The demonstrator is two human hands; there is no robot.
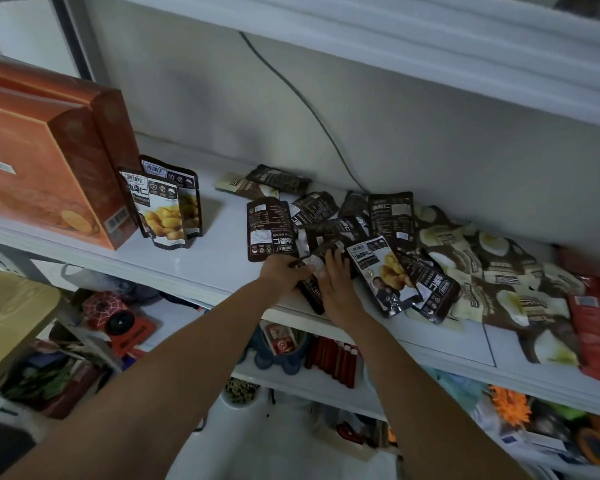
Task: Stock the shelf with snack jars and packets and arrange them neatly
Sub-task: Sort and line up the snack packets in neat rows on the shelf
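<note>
The white shelf (222,244) has orange boxes (45,174) at left and a messy packet pile (465,271) at right (two packets (168,206) stand by the boxes). My left grip (284,271) holds a dark packet (269,230) upright. My right grip (338,285) rests on another packet (313,299); I cannot tell if it holds.

Big characters 油栗仁 on the upright packet (160,209), and again upside down on the dark packet (270,230); the fine print's blurred.

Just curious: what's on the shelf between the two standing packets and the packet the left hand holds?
Nothing; in the head view only bare white shelf lies between the standing packets and the dark packet the left hand holds.
</note>
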